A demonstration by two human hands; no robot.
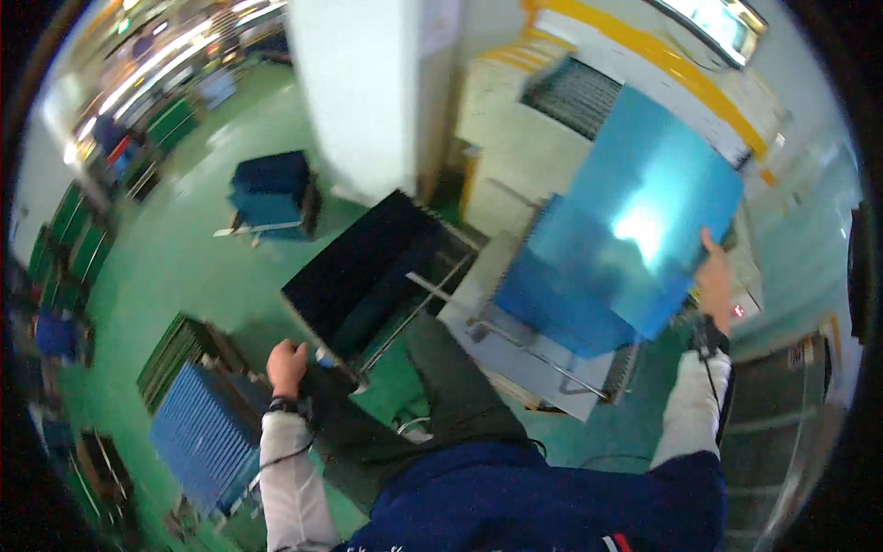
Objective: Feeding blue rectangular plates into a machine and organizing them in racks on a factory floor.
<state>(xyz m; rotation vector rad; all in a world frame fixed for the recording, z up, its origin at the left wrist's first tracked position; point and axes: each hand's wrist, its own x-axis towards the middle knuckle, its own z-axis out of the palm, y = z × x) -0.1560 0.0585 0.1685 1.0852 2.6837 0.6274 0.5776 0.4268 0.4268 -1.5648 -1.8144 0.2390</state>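
My right hand [713,279] grips the right edge of a shiny blue sheet [667,184], its thumb side over the edge. The sheet is tilted and reflects a bright patch of light. Below its lower left part are more blue sheets [552,299] in a rack with toothed edges, and I cannot tell where the held sheet parts from them. My left hand [287,368] is closed beside my left thigh, with nothing showing in it. Close to that hand stands a rack of dark sheets [368,276] with a metal bar along its side.
At lower left, a rack holds many upright blue sheets [202,432]. Farther off, another dark-blue stack [271,193] stands on the green floor near a white pillar [359,92]. A pale machine [515,129] with yellow edging is ahead. People work in the far left background.
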